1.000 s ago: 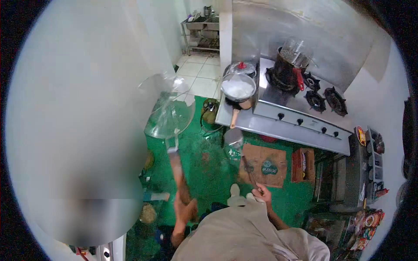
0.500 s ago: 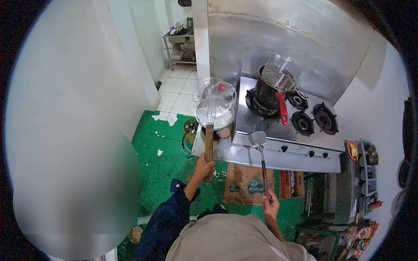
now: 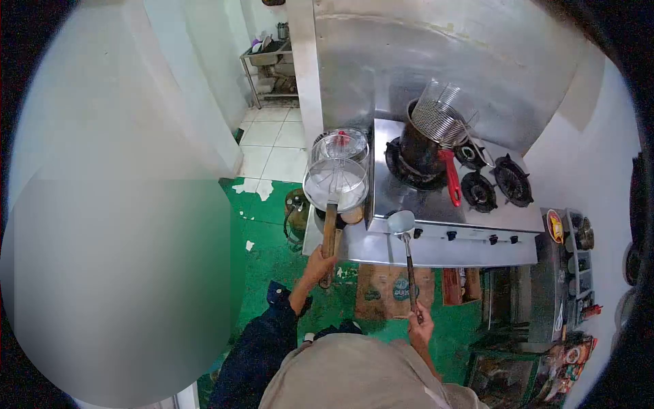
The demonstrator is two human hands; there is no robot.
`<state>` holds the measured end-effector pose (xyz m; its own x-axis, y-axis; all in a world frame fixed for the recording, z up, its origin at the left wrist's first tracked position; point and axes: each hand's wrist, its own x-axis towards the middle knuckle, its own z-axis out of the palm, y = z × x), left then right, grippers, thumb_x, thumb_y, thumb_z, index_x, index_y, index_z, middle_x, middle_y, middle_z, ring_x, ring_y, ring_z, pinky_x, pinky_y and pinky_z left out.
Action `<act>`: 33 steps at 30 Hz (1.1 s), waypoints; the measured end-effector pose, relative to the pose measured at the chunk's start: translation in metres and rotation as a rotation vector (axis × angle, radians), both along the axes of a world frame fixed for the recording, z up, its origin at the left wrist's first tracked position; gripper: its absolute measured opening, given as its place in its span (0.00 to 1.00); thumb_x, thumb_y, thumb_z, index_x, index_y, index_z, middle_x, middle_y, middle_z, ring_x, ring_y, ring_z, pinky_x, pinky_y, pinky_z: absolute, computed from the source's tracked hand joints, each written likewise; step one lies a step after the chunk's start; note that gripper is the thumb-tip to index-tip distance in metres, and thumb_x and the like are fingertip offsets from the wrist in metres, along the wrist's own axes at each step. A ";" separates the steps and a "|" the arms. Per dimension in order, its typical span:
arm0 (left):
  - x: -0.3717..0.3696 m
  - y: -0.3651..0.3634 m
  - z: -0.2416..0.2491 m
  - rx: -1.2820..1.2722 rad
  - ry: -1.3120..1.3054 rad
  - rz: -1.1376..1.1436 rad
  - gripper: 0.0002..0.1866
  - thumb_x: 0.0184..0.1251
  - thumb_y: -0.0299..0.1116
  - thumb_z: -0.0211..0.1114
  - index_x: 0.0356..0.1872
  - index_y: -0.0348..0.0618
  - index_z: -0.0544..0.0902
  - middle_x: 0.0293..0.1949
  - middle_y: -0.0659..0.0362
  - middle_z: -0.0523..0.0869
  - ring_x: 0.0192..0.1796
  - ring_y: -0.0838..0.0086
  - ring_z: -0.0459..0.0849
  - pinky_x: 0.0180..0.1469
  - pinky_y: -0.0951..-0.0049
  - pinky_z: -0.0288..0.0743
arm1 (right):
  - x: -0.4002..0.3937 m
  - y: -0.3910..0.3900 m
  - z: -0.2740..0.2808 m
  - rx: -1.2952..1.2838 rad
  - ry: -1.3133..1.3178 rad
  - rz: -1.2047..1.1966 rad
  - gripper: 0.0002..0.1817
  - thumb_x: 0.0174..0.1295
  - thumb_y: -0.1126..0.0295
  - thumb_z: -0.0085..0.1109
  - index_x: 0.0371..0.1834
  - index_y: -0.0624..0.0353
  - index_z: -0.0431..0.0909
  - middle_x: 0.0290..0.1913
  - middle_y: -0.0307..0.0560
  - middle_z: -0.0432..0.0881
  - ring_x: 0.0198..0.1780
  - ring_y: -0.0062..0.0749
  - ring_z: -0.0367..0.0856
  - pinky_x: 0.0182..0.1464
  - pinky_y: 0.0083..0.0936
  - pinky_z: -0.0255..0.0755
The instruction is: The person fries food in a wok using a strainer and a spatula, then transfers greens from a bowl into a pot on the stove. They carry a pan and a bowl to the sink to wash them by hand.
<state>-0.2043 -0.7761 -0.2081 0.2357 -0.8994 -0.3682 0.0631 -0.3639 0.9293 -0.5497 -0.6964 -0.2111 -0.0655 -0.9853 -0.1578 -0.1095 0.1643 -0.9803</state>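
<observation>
My left hand (image 3: 318,265) is wrapped round the wooden handle of a round wire strainer (image 3: 335,176), which is held over a bowl at the left end of the counter. My right hand (image 3: 420,324) grips the dark handle of a metal spatula (image 3: 402,222), its blade in front of the stove's edge. On the stove's left burner stands a blackened pot (image 3: 419,150). A wire basket (image 3: 439,121) with a red handle rests on top of the pot.
The steel stove (image 3: 436,204) has several black burners. A sink (image 3: 266,58) stands at the back left. Below the counter are flattened cardboard (image 3: 381,293) on the green floor and a wooden crate (image 3: 461,286). A grey rack (image 3: 580,262) holds containers at right.
The view has shifted slightly. The strainer sits a little lower over the bowl, showing its mesh more openly. Both hands keep their holds on the strainer and the spatula.
</observation>
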 end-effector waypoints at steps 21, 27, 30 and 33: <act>0.025 0.009 -0.088 -0.162 -0.118 0.331 0.28 0.60 0.55 0.60 0.50 0.42 0.68 0.30 0.57 0.81 0.26 0.74 0.80 0.28 0.74 0.74 | 0.007 -0.002 0.007 -0.038 0.109 0.099 0.21 0.57 0.67 0.61 0.53 0.62 0.74 0.34 0.42 0.77 0.34 0.26 0.75 0.40 0.23 0.70; 0.038 0.116 -0.049 -0.148 0.203 0.804 0.24 0.63 0.52 0.58 0.48 0.43 0.70 0.28 0.59 0.81 0.25 0.78 0.77 0.25 0.79 0.68 | 0.044 -0.015 0.067 -0.212 0.367 0.543 0.22 0.57 0.65 0.61 0.55 0.58 0.74 0.41 0.48 0.77 0.44 0.32 0.75 0.49 0.27 0.68; 0.018 0.214 -0.069 -0.134 0.203 0.939 0.23 0.62 0.49 0.60 0.49 0.42 0.70 0.28 0.59 0.81 0.25 0.79 0.76 0.24 0.79 0.68 | 0.091 -0.009 0.085 -0.313 0.399 0.888 0.21 0.57 0.65 0.60 0.55 0.56 0.74 0.43 0.50 0.77 0.47 0.37 0.76 0.50 0.31 0.68; -0.012 0.326 -0.082 -0.023 0.206 1.082 0.22 0.61 0.45 0.63 0.49 0.41 0.70 0.28 0.59 0.80 0.25 0.79 0.76 0.25 0.79 0.69 | 0.147 0.017 0.079 -0.407 0.414 1.278 0.21 0.56 0.67 0.60 0.55 0.55 0.74 0.47 0.52 0.77 0.48 0.42 0.76 0.52 0.34 0.68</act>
<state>-0.2168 -0.4504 -0.2904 0.8389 -0.2619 -0.4772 0.4930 -0.0059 0.8700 -0.4027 -0.6790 -0.1320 0.9281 -0.3700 -0.0410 -0.2547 -0.5508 -0.7949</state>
